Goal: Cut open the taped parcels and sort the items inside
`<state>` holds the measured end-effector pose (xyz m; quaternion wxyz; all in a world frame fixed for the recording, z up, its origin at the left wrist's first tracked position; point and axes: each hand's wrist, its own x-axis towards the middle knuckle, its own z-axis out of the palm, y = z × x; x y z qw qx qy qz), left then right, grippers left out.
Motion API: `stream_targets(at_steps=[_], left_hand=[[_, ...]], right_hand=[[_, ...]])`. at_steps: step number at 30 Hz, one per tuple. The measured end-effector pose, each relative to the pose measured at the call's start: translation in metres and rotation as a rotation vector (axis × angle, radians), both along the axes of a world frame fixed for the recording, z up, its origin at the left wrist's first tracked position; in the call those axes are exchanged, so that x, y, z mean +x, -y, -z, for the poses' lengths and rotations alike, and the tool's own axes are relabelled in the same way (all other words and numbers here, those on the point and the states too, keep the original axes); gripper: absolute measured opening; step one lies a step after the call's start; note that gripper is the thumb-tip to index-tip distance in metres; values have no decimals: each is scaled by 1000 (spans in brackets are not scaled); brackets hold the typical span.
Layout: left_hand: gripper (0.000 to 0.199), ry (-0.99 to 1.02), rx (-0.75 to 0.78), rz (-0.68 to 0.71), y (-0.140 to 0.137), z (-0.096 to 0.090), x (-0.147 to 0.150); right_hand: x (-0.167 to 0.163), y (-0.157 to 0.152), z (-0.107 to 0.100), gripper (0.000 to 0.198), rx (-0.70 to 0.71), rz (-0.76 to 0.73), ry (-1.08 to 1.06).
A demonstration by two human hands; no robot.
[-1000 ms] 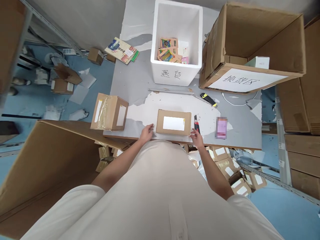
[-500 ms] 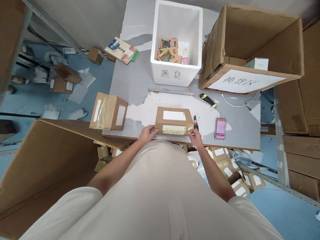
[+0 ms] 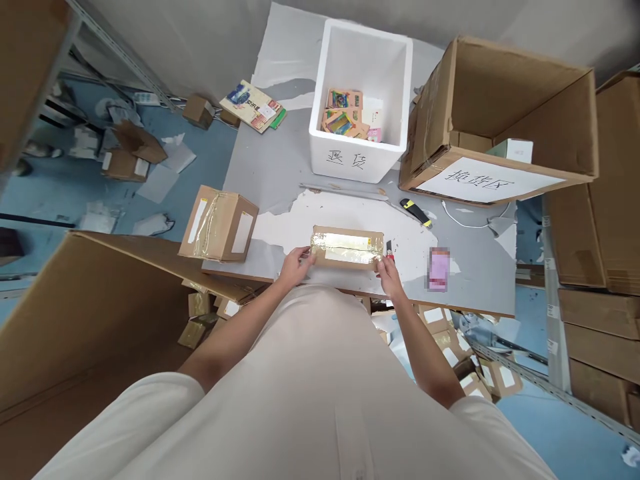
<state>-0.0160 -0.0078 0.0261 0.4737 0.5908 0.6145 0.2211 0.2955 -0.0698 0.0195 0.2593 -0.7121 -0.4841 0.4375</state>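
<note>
A small taped cardboard box (image 3: 347, 248) with white labels is held at the front edge of the table, between my two hands. My left hand (image 3: 297, 266) grips its left end, fingers bent around the corner. At the right end, my right hand (image 3: 389, 276) pinches the lower corner. Shiny tape runs along the face turned toward me. Just beyond my right fingers lies a red and black utility knife (image 3: 390, 251), partly hidden. A yellow and black utility knife (image 3: 416, 213) rests farther back on the table.
A white foam bin (image 3: 345, 160) holding colourful packets and a large open carton (image 3: 425, 153) stand at the back. Another taped box (image 3: 219, 225) sits at left, books (image 3: 254, 107) behind it. A blurred pink item (image 3: 439, 270) lies right. Several parcels (image 3: 447, 337) lie below the table edge.
The held box has tipped, so its taped, labelled face now shows more fully upward. Both hands keep their grip at its ends. The camera view has shifted slightly.
</note>
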Motion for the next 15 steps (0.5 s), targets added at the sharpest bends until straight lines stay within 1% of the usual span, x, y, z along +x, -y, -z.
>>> stream_targets(at_steps=[3, 4, 5, 6, 8, 9, 12, 15], left_hand=[[87, 37, 17, 105, 8, 11, -11], [91, 20, 18, 122, 10, 15, -13], [89, 2, 13, 125, 11, 19, -14], [81, -3, 4, 118, 11, 23, -14], [62, 51, -16, 98, 11, 29, -11], [56, 96, -23, 81, 10, 30, -9], [49, 164, -39, -23, 7, 28, -2], [44, 101, -53, -157, 0, 18, 3]], right_hand=[[6, 9, 4, 76, 23, -39, -73], [7, 11, 6, 79, 13, -41, -99], [8, 13, 8, 82, -9, -31, -125], [7, 14, 9, 85, -37, -13, -151], [5, 16, 11, 87, -82, 10, -214], [4, 16, 11, 86, -86, 2, -248], [2, 15, 7, 82, -17, -35, -305], [1, 11, 3, 85, 59, 14, -299]])
